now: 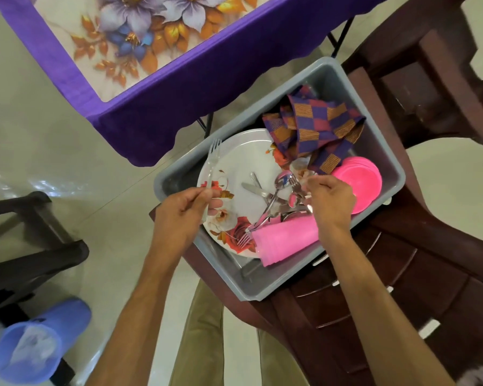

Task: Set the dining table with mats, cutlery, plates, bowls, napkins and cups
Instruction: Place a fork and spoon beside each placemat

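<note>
At the far left the bench [140, 87], under a purple flowered cloth, carries nothing of the setting that shows here. Near it, to the right, a grey tub [265, 285] sits on a dark red chair [402, 274] and holds the goods. The left hand [183, 211] pinches the handle of a fork [213, 165], whose long axis runs away from the person, tines pointing far, over the left rim of a flowered plate [234, 168]. Just right of it, on that plate, lies a loose heap of cutlery [273, 201], its pieces crossing, most slanting from near left to far right. The right hand [329, 201] is at the right edge of this heap, fingers curled and seemingly pinching a piece; which piece I cannot tell. So the right hand is nearer the heap, the left nearer the bench. Near the heap lies a pink cup [286, 240] on its side; far right are checked napkins [318, 123] and pink bowls [360, 182].
</note>
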The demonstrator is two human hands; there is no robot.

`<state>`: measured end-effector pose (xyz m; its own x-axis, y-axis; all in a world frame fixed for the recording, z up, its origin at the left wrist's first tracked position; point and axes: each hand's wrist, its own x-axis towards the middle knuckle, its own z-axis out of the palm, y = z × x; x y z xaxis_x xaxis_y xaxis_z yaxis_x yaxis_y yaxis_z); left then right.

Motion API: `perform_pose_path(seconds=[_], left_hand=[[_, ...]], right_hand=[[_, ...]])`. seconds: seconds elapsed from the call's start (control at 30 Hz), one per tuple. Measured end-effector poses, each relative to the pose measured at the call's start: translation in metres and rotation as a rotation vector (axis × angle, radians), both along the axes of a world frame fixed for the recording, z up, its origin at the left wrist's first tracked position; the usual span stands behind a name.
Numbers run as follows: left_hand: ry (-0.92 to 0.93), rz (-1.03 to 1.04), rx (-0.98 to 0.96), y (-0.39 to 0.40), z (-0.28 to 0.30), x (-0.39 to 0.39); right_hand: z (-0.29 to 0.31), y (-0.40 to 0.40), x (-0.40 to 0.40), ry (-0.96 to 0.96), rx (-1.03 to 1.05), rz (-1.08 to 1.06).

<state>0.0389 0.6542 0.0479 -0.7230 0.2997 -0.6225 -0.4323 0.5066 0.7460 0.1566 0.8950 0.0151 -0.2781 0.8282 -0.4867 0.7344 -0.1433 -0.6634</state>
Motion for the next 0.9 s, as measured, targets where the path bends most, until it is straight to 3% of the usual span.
perform_pose_path(seconds=[0.17,0.3,0.47,0.7,0.9], left_hand=[[-0.007,0.067,-0.004,-0.001,-0.004,0.007],[-0.034,0.064,0.009,0.006,-0.007,0.013],[-0.030,0.053,-0.002,0.010,-0.009,0.012],[-0.026,0.064,-0.027,0.012,-0.007,0.009],[-0.031,0.110,-0.031,0.007,-0.009,0.010]], right_hand=[[-0.019,-0.013,0.009,-0.312,0.075,0.460],[-0.033,-0.039,-0.007,-0.450,0.250,0.501],[-0.038,-0.054,-0.021,-0.475,0.284,0.482],[-0.031,-0.052,-0.021,-0.262,0.164,0.405],[-0.003,-0.045,-0.013,0.137,-0.078,0.458]])
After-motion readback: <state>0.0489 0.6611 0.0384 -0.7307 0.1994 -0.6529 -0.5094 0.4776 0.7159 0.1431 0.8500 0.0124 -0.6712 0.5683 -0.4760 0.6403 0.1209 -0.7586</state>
